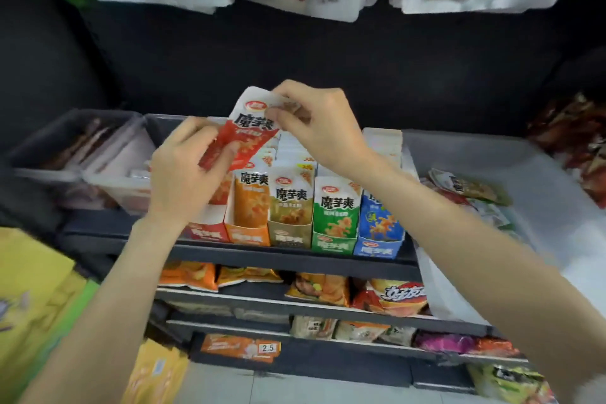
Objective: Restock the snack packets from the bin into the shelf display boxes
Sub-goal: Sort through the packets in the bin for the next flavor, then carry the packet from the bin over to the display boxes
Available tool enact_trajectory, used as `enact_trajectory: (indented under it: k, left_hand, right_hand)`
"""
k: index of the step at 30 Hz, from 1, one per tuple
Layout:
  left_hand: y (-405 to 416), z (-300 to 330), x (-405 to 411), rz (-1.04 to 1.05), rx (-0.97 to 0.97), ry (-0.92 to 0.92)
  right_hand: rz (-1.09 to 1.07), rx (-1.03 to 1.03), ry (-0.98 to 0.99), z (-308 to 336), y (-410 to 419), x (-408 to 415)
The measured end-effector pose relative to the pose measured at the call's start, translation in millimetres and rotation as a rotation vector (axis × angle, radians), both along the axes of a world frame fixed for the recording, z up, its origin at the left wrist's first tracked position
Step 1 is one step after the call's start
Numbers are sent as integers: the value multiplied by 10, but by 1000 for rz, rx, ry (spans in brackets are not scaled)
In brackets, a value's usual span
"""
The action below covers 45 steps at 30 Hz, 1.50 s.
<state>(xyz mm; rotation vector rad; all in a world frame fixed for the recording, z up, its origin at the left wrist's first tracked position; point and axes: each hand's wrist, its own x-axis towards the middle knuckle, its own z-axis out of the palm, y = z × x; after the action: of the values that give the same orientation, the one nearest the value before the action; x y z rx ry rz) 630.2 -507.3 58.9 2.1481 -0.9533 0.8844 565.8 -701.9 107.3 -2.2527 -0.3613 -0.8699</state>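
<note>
Both forearms reach forward and up from the lower corners toward the top shelf (288, 254). The left hand (183, 174) has its fingers curled round the lower red part of a red-and-white snack packet (249, 131), thumb pressed on its face. The right hand (314, 125) bends at the wrist, its grip pinching the packet's white top edge. The packet is held tilted above the red display box (205, 229), leftmost in a row of five. The grey bin (537, 180) sits just right, loose packets inside.
</note>
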Motion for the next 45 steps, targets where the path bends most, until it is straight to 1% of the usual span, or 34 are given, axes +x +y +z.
enact_trajectory:
  k: [3, 6, 8, 10, 12, 13, 16, 19, 22, 23, 24, 26, 28, 31, 34, 35, 37, 39, 41, 43, 45]
  left_hand:
    - [208, -152, 206, 79, 36, 76]
    - [319, -306, 350, 118, 7, 168]
    - [338, -394, 420, 147, 9, 241]
    - [339, -472, 510, 205, 92, 234]
    - [338, -510, 597, 283, 174, 220]
    - [339, -516, 631, 305, 177, 229]
    - [336, -516, 719, 297, 80, 253]
    - [317, -528, 801, 256, 58, 219]
    - [281, -563, 862, 231, 70, 230]
    - [266, -568, 865, 237, 71, 237]
    - [252, -567, 859, 248, 68, 239]
    - [228, -544, 825, 253, 53, 214]
    - [204, -508, 778, 224, 32, 158]
    - [149, -434, 668, 155, -53, 19]
    - [-29, -323, 431, -28, -177, -199]
    - [-123, -268, 318, -117, -200, -229]
    - [-363, -137, 55, -321, -218, -207]
    - [-652, 2, -230, -516, -214, -141]
    - [-977, 118, -505, -631, -150, -77]
    - [-1312, 174, -729, -661, -37, -96]
    - [-1625, 143, -871, -629, 62, -179]
  right_hand:
    - [-18, -75, -41, -149, 273, 279]
    - [-33, -156, -14, -236, 454, 480]
    - [-39, -252, -8, -280, 532, 573]
    - [-51, -405, 27, -320, 595, 650]
    - [-119, -556, 93, -357, 649, 748]
    - [-173, -612, 109, -369, 680, 800]
    - [-321, -713, 129, -385, 782, 939]
    - [-338, -766, 171, -426, 824, 1063]
    - [-373, -890, 160, -524, 823, 1124]
    - [-389, -893, 134, -560, 792, 1149]
    - [-369, -851, 105, -594, 745, 1170]
    - [-294, -700, 55, -605, 646, 1146]
    - [-258, -567, 2, -524, 546, 1035]
    - [-192, -495, -49, -364, 327, 725]
    - [-201, -464, -119, -219, 16, 214]
    - [-222, -451, -135, -182, -110, 11]
    - [-285, -419, -145, -126, -394, -428]
    - [-392, -388, -115, -88, -708, -853]
    - [-500, -368, -37, -110, -1059, -1198]
    - [-565, -377, 119, -225, -1435, -1455]
    - [-616, -402, 329, -414, -1796, -1639]
